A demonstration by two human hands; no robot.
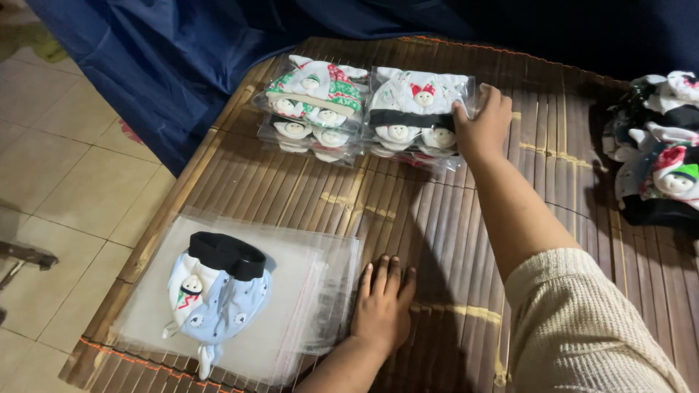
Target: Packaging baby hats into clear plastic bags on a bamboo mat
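Observation:
My right hand (480, 124) reaches far across a bamboo mat (437, 218) and grips the right edge of a clear-bagged baby hat pack (415, 116), white with small doll faces and a black band. Beside that pack, to its left, lies a second stack of bagged hats (313, 109) in green, red and white. My left hand (382, 306) rests flat on the mat, fingers together, touching the right edge of a stack of clear plastic bags (298, 291). On those bags lies a loose light-blue hat (215, 291) with a black band.
A pile of unbagged hats (666, 153) sits at the mat's right edge. Dark blue cloth (182, 58) hangs behind the mat. Beige floor tiles (65, 175) lie to the left, with a dark object at the far left edge.

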